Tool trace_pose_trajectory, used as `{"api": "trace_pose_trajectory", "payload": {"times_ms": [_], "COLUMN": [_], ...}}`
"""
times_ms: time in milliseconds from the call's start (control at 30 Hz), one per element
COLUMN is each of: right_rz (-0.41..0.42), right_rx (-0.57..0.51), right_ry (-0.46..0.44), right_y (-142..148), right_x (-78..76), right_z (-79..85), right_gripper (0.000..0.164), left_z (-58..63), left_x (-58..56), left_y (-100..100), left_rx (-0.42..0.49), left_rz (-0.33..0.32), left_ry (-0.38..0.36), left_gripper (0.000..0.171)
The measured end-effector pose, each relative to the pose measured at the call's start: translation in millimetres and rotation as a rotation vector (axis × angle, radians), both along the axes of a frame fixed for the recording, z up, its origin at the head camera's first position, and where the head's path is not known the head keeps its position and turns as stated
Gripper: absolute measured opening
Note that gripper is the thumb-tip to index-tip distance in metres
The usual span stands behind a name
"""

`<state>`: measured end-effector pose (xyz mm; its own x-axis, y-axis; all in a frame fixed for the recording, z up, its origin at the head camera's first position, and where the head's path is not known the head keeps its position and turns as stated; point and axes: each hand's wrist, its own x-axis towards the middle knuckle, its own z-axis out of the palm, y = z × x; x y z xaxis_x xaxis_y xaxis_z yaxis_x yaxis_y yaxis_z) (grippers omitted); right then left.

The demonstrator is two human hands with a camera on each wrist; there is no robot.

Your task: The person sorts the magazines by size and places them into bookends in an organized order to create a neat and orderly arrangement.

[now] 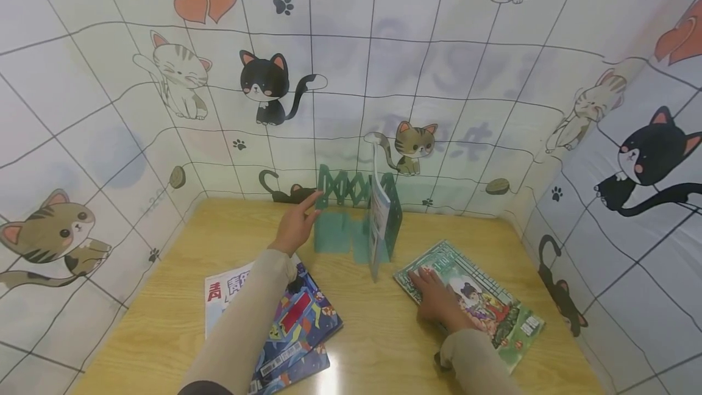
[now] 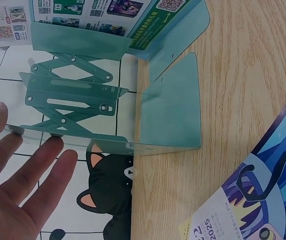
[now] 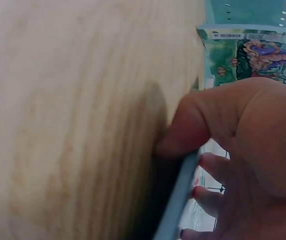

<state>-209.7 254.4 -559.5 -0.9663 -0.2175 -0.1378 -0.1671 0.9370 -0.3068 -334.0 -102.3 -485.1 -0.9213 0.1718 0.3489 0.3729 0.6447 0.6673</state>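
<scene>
A green metal expanding bookend (image 1: pixel 332 231) with a criss-cross back stands on the table near the wall. One magazine (image 1: pixel 379 206) is upright in it, by its right end plate. My left hand (image 1: pixel 296 224) is at the bookend's left side; in the left wrist view its fairly straight fingers (image 2: pixel 50 162) reach the outer plate's edge. My right hand (image 1: pixel 439 300) is at the near left edge of a green illustrated magazine (image 1: pixel 493 309) on the right of the table. In the right wrist view the thumb (image 3: pixel 185 130) and fingers pinch that magazine's edge from opposite sides.
Several overlapping magazines (image 1: pixel 301 309) lie at the front left, partly under my left forearm. A cloth with cat prints (image 1: pixel 340 78) hangs round the back and sides of the wooden table (image 1: pixel 356 334).
</scene>
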Motion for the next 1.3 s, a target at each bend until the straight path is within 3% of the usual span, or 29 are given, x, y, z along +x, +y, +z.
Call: {"api": "trace_pose_trajectory", "payload": {"times_ms": [400, 733, 1133, 1300], "right_rz": [-0.05, -0.046, -0.097, -0.117], "right_rx": [-0.057, -0.133, -0.213, -0.238], "right_ry": [0.099, 0.1, 0.129, 0.186], "right_y": [-2, -1, -2, -4], "right_x": [2.4, 6.2, 16.2, 21.1], "right_z": [-9.8, -10.5, -14.1, -18.0], "right_gripper": [0.078, 0.054, 0.049, 0.049], "left_z": [-0.5, 0.2, 0.9, 3.0], "left_x": [0.2, 0.6, 0.6, 2.5], "left_y": [0, -1, 0, 1], "left_rx": [0.017, -0.002, 0.01, 0.014], "left_rz": [0.003, 0.001, 0.001, -0.001], "left_ry": [0.004, -0.015, -0.009, -0.008], "left_gripper": [0.049, 0.048, 0.05, 0.049]}}
